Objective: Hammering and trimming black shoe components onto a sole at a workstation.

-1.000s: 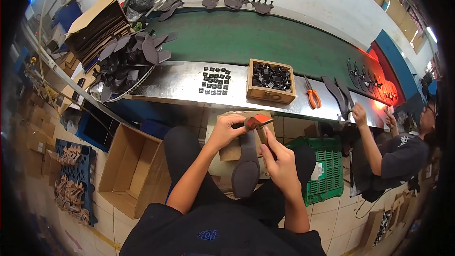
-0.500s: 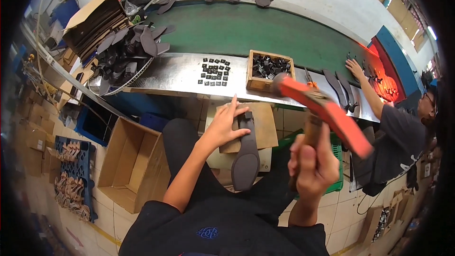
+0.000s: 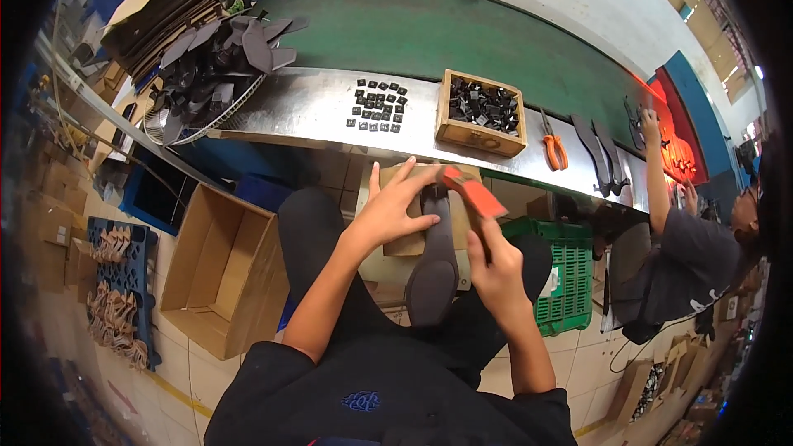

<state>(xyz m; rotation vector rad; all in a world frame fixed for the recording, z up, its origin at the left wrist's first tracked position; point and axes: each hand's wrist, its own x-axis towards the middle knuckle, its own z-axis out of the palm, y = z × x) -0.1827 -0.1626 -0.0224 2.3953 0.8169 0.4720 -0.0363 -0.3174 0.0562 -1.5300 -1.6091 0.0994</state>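
On my feed, I take this as the hammering step: the dark grey, narrow-waisted shoe sole lies lengthwise at the lower centre of the frame, its far end over a flat tan board, and the red-headed hammer is at that end. The head is blurred, so I cannot tell whether it touches. I judge that the next move calls for a short, square tap, with the sole held steady and the left fingertips kept clear, since the index finger reaches right beside the hammer head. The left hand comes up from the lower left, palm down, fingers spread apart, thumb laid on the sole's near-middle; it presses rather than clamps. The right hand, right of centre, is closed around the hammer's mostly hidden handle, its forearm rising nearly upright from the lower edge. Above, small black square pieces stand in rows beside an open wooden box.
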